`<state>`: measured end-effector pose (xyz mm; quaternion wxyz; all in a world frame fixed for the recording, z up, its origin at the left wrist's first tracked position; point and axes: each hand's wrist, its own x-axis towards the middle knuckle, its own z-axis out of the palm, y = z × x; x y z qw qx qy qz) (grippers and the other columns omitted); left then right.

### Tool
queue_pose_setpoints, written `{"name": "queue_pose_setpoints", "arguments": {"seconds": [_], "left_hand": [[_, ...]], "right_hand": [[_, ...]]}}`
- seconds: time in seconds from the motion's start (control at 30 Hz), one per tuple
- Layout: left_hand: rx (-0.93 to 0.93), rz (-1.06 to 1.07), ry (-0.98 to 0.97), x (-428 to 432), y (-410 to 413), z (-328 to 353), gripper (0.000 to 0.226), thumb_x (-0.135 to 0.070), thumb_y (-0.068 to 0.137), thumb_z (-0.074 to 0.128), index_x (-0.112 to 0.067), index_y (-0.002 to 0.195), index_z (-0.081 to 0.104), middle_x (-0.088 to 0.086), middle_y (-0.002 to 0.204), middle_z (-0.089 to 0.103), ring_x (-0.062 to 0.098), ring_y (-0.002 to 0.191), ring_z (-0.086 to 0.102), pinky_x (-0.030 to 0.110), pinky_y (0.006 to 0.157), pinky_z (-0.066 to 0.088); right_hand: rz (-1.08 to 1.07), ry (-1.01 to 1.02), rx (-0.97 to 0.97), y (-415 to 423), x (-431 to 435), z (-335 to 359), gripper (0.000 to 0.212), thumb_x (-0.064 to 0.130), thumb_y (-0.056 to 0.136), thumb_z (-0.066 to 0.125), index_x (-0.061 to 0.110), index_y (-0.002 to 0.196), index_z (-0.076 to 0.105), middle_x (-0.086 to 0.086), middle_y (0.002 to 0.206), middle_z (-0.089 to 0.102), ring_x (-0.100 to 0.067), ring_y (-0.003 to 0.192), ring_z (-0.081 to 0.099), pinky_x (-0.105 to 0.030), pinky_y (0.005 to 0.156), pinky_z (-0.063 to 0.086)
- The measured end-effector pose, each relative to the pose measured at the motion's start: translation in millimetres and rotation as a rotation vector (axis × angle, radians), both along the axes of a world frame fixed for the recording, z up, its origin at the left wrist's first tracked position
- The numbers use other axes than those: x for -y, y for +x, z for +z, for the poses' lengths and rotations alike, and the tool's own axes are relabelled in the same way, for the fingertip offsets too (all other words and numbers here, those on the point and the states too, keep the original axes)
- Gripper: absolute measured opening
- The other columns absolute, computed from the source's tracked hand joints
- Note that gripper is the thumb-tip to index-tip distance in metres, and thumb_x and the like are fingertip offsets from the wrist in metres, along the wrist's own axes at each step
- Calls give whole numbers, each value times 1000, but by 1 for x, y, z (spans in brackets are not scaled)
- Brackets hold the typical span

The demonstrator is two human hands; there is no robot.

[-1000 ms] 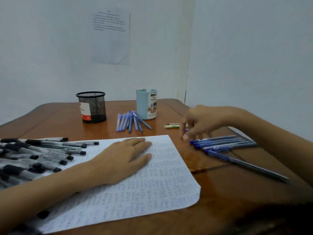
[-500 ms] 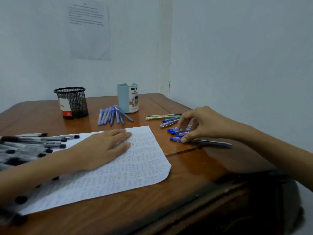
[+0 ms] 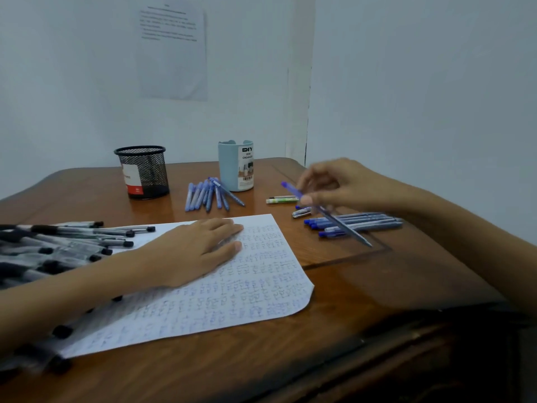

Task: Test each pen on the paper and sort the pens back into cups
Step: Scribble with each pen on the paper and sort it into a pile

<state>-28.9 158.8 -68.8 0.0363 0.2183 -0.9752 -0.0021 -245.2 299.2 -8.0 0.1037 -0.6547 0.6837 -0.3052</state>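
Observation:
My right hand (image 3: 340, 184) holds a blue pen (image 3: 345, 225) lifted above a row of blue pens (image 3: 360, 223) lying right of the paper. Flat on the white paper (image 3: 232, 292), which is covered in blue scribbles, rests my left hand (image 3: 191, 251) with its fingers spread. A pile of black-capped pens (image 3: 64, 245) lies at the left. Another bunch of blue pens (image 3: 207, 194) lies between the black mesh cup (image 3: 142, 171) and the light blue cup (image 3: 236, 165) at the back.
A green-and-white pen (image 3: 280, 200) and a small pen cap (image 3: 300, 212) lie behind the right row. The wooden table's (image 3: 363, 286) front-right edge drops off close to my right arm. Walls stand close behind and to the right.
My right hand has picked a blue pen out of the right row and raised it off the table. The left hand stays pressed on the paper.

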Motion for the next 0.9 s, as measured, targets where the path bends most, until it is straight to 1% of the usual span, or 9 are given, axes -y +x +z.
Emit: {"name": "queue_pose_setpoints", "arguments": {"seconds": [0.13,0.23,0.37,0.5,0.57,0.67,0.77,0.83,0.9], "left_hand": [[1,-8,5,-1,2,0,76,-73,83,3,-36,148,17,-15,154,19,3,136,24,16,104,16],[-7,-22,2,0,3,1,91,-75,70,-6,-35,148,18,-16,153,21,2,135,26,14,102,16],[-9,-10,7,-4,1,1,66,-61,89,10,-33,148,18,-15,153,20,2,135,24,16,105,16],[3,-10,-3,-3,2,1,68,-65,88,6,-35,148,16,-16,153,19,1,136,22,13,102,14],[9,-4,-2,-2,2,0,67,-65,89,8,-35,148,16,-16,154,18,1,136,21,14,104,14],[10,-6,3,-3,1,1,59,-55,92,15,-36,148,15,-16,154,17,1,137,20,15,104,13],[15,-2,11,-3,1,1,57,-53,94,17,-36,148,15,-16,154,16,0,137,19,14,104,13],[17,-3,11,-3,1,2,57,-53,94,17,-36,148,14,-16,154,16,0,137,18,15,105,13],[21,-5,11,-4,1,2,59,-54,93,16,-36,148,14,-17,154,15,0,137,17,15,105,12]], "right_hand": [[18,-151,179,10,22,13,48,9,88,61,24,130,45,-4,84,67,-12,73,66,-23,64,57],[-1,-225,284,17,38,16,40,4,89,58,16,126,52,-5,80,64,-13,70,65,-24,61,58],[-61,-253,625,18,49,13,29,2,88,58,8,116,56,-8,75,64,-11,62,64,-22,54,56],[-89,-204,705,10,51,3,17,3,86,61,12,100,61,-9,79,65,-12,59,65,-20,52,54],[-85,-197,744,4,51,-2,17,6,86,61,13,101,61,-6,78,66,-9,58,66,-18,52,53],[-89,-206,874,-4,50,-2,30,14,84,64,8,113,58,2,74,66,-6,58,65,-18,53,52],[-143,-192,964,-12,48,-2,21,26,83,65,10,96,62,4,75,60,-3,51,59,-14,45,47],[-171,-200,1070,-16,46,-5,16,29,85,64,14,80,57,6,63,50,-2,35,48,-12,34,37],[-205,-276,1210,-19,45,-10,27,20,87,61,16,65,45,8,47,37,-4,29,31,-11,29,26]]}}
